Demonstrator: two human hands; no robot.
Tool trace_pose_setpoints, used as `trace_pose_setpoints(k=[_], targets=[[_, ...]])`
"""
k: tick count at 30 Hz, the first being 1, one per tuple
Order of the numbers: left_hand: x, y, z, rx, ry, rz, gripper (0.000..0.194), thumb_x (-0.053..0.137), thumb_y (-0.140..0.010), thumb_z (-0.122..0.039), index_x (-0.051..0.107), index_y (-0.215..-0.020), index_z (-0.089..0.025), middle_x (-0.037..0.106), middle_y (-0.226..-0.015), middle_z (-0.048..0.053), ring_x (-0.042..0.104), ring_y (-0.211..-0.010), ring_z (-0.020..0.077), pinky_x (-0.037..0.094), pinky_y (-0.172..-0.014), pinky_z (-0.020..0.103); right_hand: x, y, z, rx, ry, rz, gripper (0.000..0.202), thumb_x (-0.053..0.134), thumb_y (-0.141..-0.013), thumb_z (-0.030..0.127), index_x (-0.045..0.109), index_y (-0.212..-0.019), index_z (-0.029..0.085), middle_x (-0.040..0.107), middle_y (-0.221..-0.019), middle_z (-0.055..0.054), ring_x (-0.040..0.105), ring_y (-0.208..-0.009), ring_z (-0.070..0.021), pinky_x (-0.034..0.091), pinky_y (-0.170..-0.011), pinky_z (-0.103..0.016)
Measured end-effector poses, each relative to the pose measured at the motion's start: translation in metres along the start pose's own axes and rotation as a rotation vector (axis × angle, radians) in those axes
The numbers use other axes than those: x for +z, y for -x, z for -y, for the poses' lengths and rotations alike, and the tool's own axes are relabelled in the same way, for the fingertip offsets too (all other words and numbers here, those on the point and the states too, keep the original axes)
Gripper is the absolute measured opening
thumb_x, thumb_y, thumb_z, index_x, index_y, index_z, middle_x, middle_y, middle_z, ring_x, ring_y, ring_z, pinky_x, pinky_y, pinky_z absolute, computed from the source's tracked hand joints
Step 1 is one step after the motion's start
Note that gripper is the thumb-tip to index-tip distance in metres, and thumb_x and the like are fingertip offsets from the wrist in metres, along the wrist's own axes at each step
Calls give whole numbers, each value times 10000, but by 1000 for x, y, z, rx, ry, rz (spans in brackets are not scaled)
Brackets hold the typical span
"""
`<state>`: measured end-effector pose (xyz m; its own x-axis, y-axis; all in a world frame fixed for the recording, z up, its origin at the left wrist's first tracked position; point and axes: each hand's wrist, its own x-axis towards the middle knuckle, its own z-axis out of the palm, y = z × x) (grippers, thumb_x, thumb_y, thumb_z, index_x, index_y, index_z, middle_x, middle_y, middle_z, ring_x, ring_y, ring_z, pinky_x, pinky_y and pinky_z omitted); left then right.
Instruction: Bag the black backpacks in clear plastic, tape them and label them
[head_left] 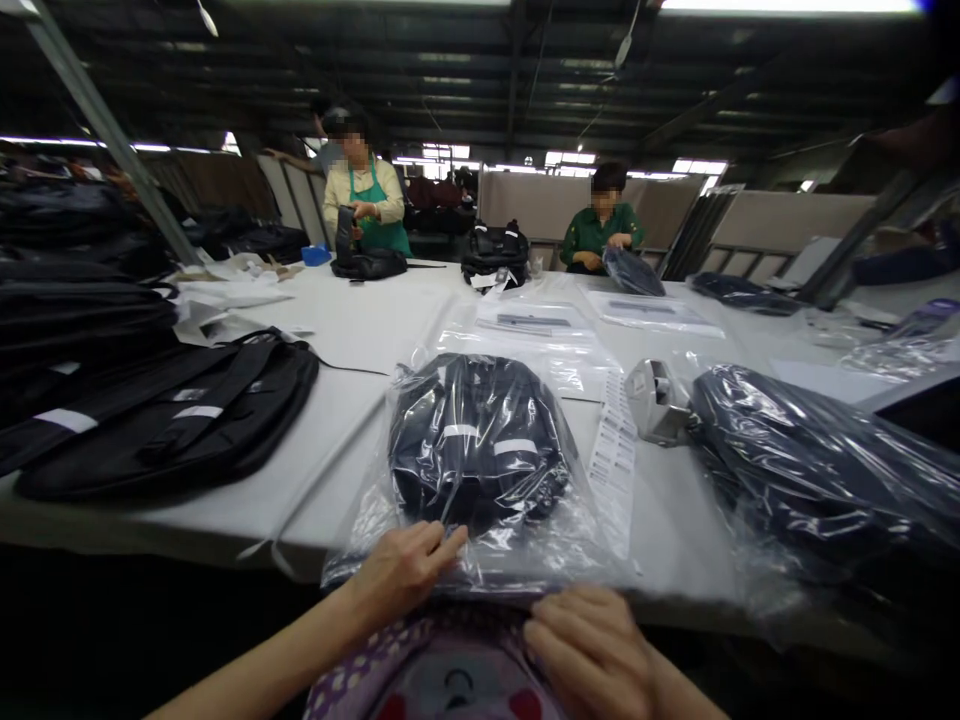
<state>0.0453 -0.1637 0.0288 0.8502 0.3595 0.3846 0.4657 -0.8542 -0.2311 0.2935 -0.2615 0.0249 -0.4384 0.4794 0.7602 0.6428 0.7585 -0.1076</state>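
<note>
At the near edge of the white worktop (337, 325), a black backpack (484, 465) lies inside a clear plastic bag (517, 572), its two shoulder straps uppermost. Left hand (409, 562): the fingers are loosely bent and rest on the film just below the backpack; whether this grip pinches the film cannot be told. Right hand (589, 635): slightly blurred, with fingers curled inward beside the bag's near edge; its hold on the film likewise cannot be told. Right of the bag lie a printed label sheet (613, 455) and a metal tape dispenser (661, 402).
</note>
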Motion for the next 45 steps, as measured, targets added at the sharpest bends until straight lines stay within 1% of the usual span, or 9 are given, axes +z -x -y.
trace_pose_setpoints(k=[3,5,8,12,16,21,33,40,45], targets=[[-35,-18,2,24,82,49,444,460,-843,-576,613,-982,-184,518,-755,41,497,-634,171,418,-511,274,-27,-29,-23,216,51,-171,346,449,-881,165,537,-1215,196,640,-1070,-100,604,-990,-212,515,-850,-367],[-60,-37,8,59,151,0,431,424,-859,-576,638,-904,-205,515,-779,44,490,-670,170,441,-574,294,-22,-50,-46,238,60,-60,313,477,-891,216,552,-1193,179,586,-1177,-119,557,-1081,-223,483,-913,-389],[-73,-65,24,78,169,-101,308,448,-909,-413,586,-1111,-226,540,-1067,83,500,-978,220,438,-857,391,-2,-64,-72,112,32,118,273,505,-892,294,596,-1117,167,569,-1164,-133,536,-1083,-223,479,-902,-386],[-37,-77,48,272,83,86,607,589,-827,-438,357,-1356,-254,310,-1450,74,231,-1325,298,168,-1083,538,13,-54,-90,-81,42,226,294,554,-862,377,618,-1052,163,581,-968,-101,549,-922,-201,488,-811,-365],[18,-56,58,364,107,208,645,619,-816,-373,323,-1379,-264,284,-1474,48,210,-1350,288,211,-1091,490,25,-24,-111,-180,24,351,263,534,-883,322,602,-1073,153,593,-930,-81,534,-882,-178,487,-794,-329],[54,-31,57,352,75,168,502,458,-899,-191,338,-1379,-275,288,-1473,-4,168,-1367,267,189,-1114,458,51,14,-133,-157,-48,249,291,477,-901,161,549,-1183,177,617,-1001,-74,531,-972,-165,484,-860,-331],[59,-27,57,335,77,82,480,464,-894,-200,379,-1359,-287,354,-1440,-6,184,-1367,244,199,-1115,445,45,3,-140,-305,12,301,297,504,-880,117,563,-1171,139,628,-1023,-94,556,-970,-172,485,-860,-332],[59,-26,58,379,114,48,507,540,-864,-243,391,-1317,-415,305,-1462,-53,177,-1365,282,195,-1086,534,35,-3,-129,-299,22,334,239,443,-907,108,583,-1096,152,621,-1046,-87,530,-1016,-178,462,-882,-377],[62,-24,59,433,112,9,331,429,-932,-195,506,-1226,-327,393,-1413,-58,257,-1341,156,52,-1139,465,28,-10,-124,-316,-5,327,168,457,-900,104,615,-922,157,623,-880,-55,535,-944,-164,457,-874,-385]])
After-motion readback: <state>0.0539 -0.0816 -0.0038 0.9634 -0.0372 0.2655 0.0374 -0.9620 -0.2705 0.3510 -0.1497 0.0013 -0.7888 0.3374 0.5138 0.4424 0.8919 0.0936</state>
